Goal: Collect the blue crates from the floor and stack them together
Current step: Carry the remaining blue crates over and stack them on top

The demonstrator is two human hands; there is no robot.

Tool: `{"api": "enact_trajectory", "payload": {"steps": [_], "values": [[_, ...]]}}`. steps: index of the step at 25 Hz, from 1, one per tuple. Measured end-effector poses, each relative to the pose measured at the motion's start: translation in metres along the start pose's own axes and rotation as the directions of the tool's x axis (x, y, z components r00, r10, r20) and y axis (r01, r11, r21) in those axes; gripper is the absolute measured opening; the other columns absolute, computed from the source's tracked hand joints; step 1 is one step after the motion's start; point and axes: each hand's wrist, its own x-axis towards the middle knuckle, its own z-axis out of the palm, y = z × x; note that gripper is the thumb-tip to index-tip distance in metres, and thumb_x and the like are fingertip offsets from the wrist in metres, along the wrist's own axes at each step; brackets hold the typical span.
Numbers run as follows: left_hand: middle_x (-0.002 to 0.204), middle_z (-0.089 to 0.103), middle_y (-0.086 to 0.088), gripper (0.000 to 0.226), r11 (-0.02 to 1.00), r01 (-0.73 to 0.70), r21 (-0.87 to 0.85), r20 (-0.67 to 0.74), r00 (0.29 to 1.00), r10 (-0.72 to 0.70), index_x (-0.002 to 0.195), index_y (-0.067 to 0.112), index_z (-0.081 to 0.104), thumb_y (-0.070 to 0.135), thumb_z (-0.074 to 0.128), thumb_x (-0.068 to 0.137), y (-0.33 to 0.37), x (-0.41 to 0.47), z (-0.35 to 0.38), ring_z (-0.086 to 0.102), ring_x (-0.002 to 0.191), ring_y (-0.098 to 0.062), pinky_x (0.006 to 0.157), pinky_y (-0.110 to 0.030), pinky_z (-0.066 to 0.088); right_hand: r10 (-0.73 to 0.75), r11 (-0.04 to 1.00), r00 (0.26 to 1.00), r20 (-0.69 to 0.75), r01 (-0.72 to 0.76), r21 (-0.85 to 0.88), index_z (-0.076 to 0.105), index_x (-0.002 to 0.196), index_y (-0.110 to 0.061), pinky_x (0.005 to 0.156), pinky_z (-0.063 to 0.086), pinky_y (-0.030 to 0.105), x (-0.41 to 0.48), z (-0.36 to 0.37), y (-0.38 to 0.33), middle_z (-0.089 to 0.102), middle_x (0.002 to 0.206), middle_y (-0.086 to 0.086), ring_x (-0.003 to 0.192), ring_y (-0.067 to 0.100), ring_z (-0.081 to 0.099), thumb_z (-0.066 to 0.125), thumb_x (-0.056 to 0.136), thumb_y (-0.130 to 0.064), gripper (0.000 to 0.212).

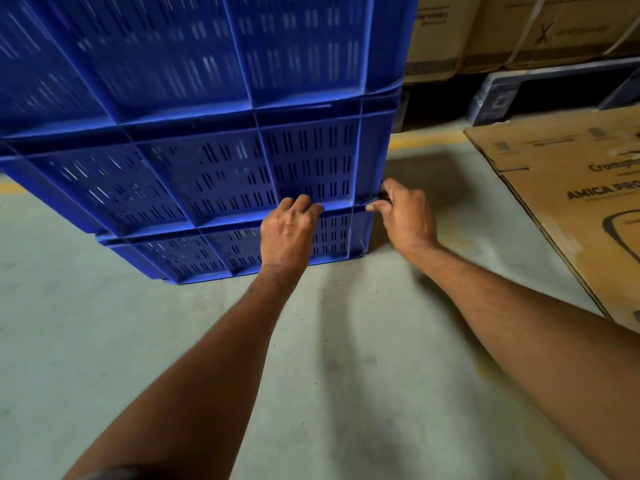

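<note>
A stack of three blue slotted crates fills the upper left of the head view. The bottom crate (214, 254) rests on the concrete floor. The middle crate (194, 174) sits nested in it. The top crate (173, 53) is blurred. My left hand (289, 230) curls its fingers over the bottom crate's rim on the near side. At the stack's right corner my right hand (403, 211) grips the same rim. The stack leans slightly in the view.
A flattened cardboard box (568, 202) lies on the floor at the right. Cardboard cartons (485, 32) stand on a pallet behind the stack. A yellow line (426, 142) marks the floor. Grey concrete floor (346, 358) spreads under my arms.
</note>
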Motion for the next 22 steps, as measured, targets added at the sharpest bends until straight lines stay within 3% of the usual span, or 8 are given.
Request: {"api": "enact_trajectory", "payload": {"steps": [3,6,8,10,14,18,22], "values": [[0.090,0.066,0.004,0.048,0.996,0.028,-0.088,0.015,1.000,-0.026,0.116,0.023,0.074,0.006,0.088,0.072,-0.003,0.004,-0.005,0.057,0.074,-0.018,0.049,-0.030,0.048,0.064,0.998,0.998,-0.016,-0.063,0.006,0.061,0.104,-0.018,0.062,0.052,0.030,-0.006,0.001,-0.003,0.071,0.090,0.002,0.080,0.021,0.067,0.074,0.087,-0.026,0.022],[0.098,0.064,0.004,0.024,0.953,0.210,-0.217,-0.043,0.974,-0.224,0.109,0.023,0.070,0.013,0.074,0.088,-0.017,-0.017,-0.017,0.059,0.083,-0.018,0.052,-0.032,0.046,0.194,0.981,0.946,-0.258,-0.183,0.069,0.056,0.102,-0.025,0.067,0.050,0.037,-0.032,0.010,-0.024,0.065,0.099,-0.001,0.090,0.022,0.063,0.074,0.085,-0.032,0.026],[0.104,0.061,0.004,0.012,0.870,0.408,-0.275,-0.080,0.893,-0.444,0.106,0.023,0.066,0.020,0.066,0.094,-0.040,-0.040,-0.020,0.056,0.090,-0.020,0.058,-0.033,0.042,0.091,0.994,0.945,-0.314,-0.066,0.090,0.058,0.090,-0.024,0.065,0.047,0.037,-0.040,0.016,-0.042,0.063,0.090,-0.002,0.084,0.022,0.061,0.070,0.088,-0.033,0.015],[0.110,0.063,0.003,0.014,0.842,0.499,-0.203,-0.079,0.849,-0.522,0.106,0.021,0.069,0.017,0.066,0.094,-0.070,-0.059,-0.017,0.055,0.095,-0.025,0.062,-0.037,0.046,-0.111,0.993,0.959,-0.260,0.116,0.002,0.064,0.087,-0.020,0.065,0.046,0.034,-0.039,0.023,-0.058,0.066,0.085,-0.002,0.081,0.019,0.059,0.068,0.091,-0.031,0.012],[0.104,0.063,0.002,0.011,0.923,0.382,-0.045,-0.099,0.918,-0.385,0.099,0.020,0.065,0.013,0.067,0.091,-0.097,-0.063,-0.023,0.054,0.089,-0.024,0.053,-0.034,0.040,-0.398,0.903,0.917,-0.022,0.387,-0.187,0.073,0.110,-0.013,0.075,0.056,0.039,-0.031,0.051,-0.073,0.071,0.103,0.001,0.095,0.025,0.062,0.077,0.083,-0.022,0.028],[0.102,0.067,0.004,0.031,0.986,0.165,0.031,-0.099,0.982,-0.161,0.111,0.026,0.072,0.013,0.079,0.083,-0.108,-0.044,-0.016,0.060,0.087,-0.021,0.049,-0.032,0.044,-0.488,0.800,0.873,-0.012,0.442,-0.405,0.072,0.093,-0.012,0.054,0.050,0.035,-0.018,0.071,-0.069,0.061,0.084,0.003,0.078,0.024,0.056,0.077,0.079,-0.007,0.015],[0.094,0.066,-0.003,0.059,0.986,0.020,0.165,-0.030,0.999,-0.016,0.123,0.018,0.070,0.005,0.087,0.069,-0.127,-0.048,-0.005,0.060,0.074,-0.024,0.043,-0.026,0.031,-0.606,0.672,0.795,0.011,0.520,-0.528,0.064,0.073,-0.011,0.044,0.040,0.031,-0.015,0.066,-0.076,0.052,0.069,0.004,0.064,0.021,0.051,0.066,0.066,0.013,0.025]]}}
